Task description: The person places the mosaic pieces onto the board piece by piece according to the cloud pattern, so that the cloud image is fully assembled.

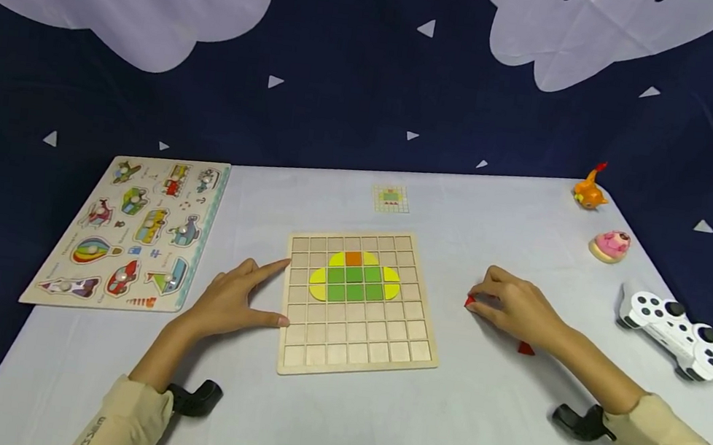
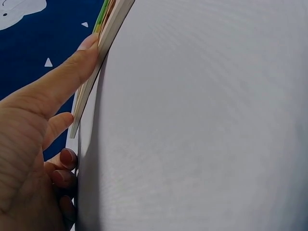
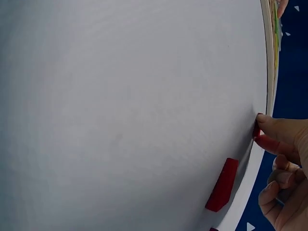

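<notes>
A wooden grid board (image 1: 360,335) lies flat on the table, bearing green squares (image 1: 356,274), yellow rounded pieces (image 1: 319,284) and an orange square (image 1: 353,259). My left hand (image 1: 230,301) rests its straight thumb and index finger against the board's left edge; the left wrist view shows that thumb (image 2: 72,72) on the rim. To the right of the board, my right hand (image 1: 514,306) pinches a small red piece (image 3: 257,126) between thumb and finger, close to the tabletop. Another red piece (image 1: 525,348) lies on the table under the right wrist, partly hidden in the head view.
Behind the board lies a small pattern card (image 1: 391,198). A vehicle peg puzzle (image 1: 131,233) sits at the left. Along the right side are an orange figurine (image 1: 589,194), a pink figurine (image 1: 610,246) and a white game controller (image 1: 677,331). A dark curtain (image 1: 343,103) hangs behind.
</notes>
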The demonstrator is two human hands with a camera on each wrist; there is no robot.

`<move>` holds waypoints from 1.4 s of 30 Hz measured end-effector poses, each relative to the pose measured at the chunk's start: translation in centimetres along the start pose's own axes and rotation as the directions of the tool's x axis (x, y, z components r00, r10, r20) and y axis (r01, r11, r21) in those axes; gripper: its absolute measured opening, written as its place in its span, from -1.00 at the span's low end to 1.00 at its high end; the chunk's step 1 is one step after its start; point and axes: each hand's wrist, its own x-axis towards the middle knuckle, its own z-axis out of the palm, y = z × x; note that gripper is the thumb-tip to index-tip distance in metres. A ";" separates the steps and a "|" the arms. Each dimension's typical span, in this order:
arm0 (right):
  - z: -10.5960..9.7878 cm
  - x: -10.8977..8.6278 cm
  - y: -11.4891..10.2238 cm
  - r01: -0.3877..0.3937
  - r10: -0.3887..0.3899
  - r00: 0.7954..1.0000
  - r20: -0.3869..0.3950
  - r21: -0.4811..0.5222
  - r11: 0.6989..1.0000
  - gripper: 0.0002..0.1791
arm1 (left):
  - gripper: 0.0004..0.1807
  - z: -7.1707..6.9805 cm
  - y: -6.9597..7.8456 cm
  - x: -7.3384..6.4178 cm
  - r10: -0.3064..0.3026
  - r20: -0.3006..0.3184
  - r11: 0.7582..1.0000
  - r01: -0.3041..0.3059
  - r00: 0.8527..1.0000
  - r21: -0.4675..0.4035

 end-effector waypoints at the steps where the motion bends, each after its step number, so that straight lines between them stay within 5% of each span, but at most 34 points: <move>1: 0.0 0.0 0.0 0.006 -0.006 1.000 -0.002 -0.004 1.000 -0.82 | 0.11 0.0 0.0 0.0 0.001 -0.002 1.000 -0.001 1.000 0.000; 18: 0.6 1.2 -0.6 0.124 -0.123 0.990 -0.072 0.002 0.992 -0.85 | 0.10 -0.1 0.2 0.0 0.008 -0.004 1.000 -0.009 1.000 -0.010; 34: 2.9 6.6 -7.4 0.250 -0.253 0.967 -0.001 0.160 0.955 -0.87 | 0.10 -0.4 0.1 -0.1 -0.004 0.010 1.000 0.004 1.000 0.000; 42: 4.1 8.3 -11.0 0.289 -0.300 0.952 0.057 0.157 0.945 -0.83 | 0.10 -0.4 0.1 0.0 0.020 0.001 1.000 -0.020 1.000 -0.001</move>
